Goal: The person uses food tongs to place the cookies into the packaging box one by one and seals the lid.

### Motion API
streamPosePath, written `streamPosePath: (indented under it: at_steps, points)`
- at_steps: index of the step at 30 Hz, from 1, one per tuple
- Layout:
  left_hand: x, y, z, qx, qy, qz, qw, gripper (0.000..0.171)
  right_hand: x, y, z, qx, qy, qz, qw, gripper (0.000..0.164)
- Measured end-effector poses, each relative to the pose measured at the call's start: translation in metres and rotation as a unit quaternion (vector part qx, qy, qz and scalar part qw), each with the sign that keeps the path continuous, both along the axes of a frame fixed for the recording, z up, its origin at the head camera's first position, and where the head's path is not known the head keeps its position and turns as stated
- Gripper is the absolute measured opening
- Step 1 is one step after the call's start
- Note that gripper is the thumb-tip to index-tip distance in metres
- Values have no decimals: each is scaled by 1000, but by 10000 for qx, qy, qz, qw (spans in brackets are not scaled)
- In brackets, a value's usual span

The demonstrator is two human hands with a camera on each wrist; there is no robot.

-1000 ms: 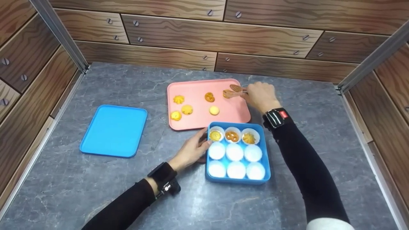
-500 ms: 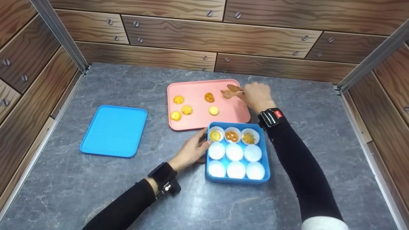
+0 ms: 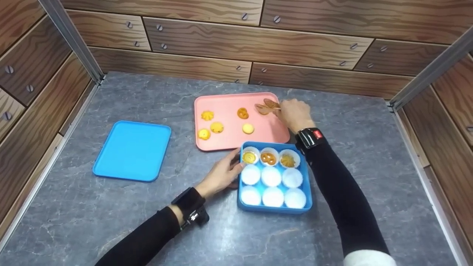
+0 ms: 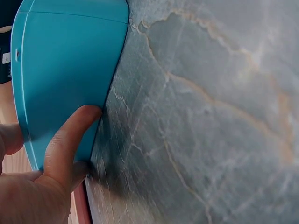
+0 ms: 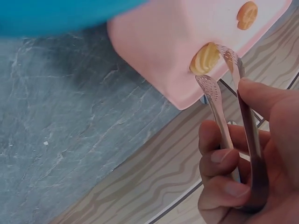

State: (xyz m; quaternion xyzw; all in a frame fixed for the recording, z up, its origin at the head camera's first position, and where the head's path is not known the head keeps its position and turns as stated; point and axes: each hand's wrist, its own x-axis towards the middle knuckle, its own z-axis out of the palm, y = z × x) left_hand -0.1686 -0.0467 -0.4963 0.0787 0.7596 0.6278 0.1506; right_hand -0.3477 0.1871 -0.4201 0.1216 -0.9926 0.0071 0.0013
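Note:
My right hand (image 3: 295, 113) holds metal tongs (image 5: 250, 130) over the right part of the pink tray (image 3: 225, 142). Their perforated ends stand apart at a ridged yellow cookie (image 5: 204, 59), one close to each end of it; whether they touch it I cannot tell. In the head view the tongs hide this cookie. At the left wall of the blue box (image 3: 274, 209), my left hand (image 3: 220, 175) has its thumb at the rim and its fingers against the outside. White paper cups (image 3: 271, 176) fill the box in rows; the back row holds a pretzel cookie (image 3: 268, 158) and two other cookies.
Several cookies lie on the tray, among them a pretzel cookie (image 3: 242, 113) and a round pale one (image 3: 248, 128). A flat blue lid (image 3: 131, 150) lies at the left of the grey table (image 3: 177, 236). Wood-patterned walls (image 3: 207, 40) enclose the back and sides.
My right hand has shifted slightly left with the tongs. Their ends now cover the cookie that showed between them a second ago. My left hand and the box stay in place.

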Motion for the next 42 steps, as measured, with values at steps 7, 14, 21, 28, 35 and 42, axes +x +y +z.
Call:
streamPosePath:
  at_steps: [7,14,21,28,35,42]
  points:
    - [1,1,1,-124,47,1,9999,63,5,2,-3,64,-124,-154,9998,44]
    - [2,2,-1,-156,79,-15,9998,63,10,8,-5,131,-184,-210,9995,45]
    - [4,0,-2,2,-137,24,9999,64,14,14,-1,-22,-441,-219,9988,42]
    - [3,0,-2,-8,-83,39,10000,63,18,20,3,-50,-471,-136,9988,38]
    - [2,1,-1,146,-142,24,9998,63,24,29,3,-208,-390,98,9990,35]
    - [0,1,0,192,-198,46,9996,63,36,37,12,-464,-147,317,9983,37]
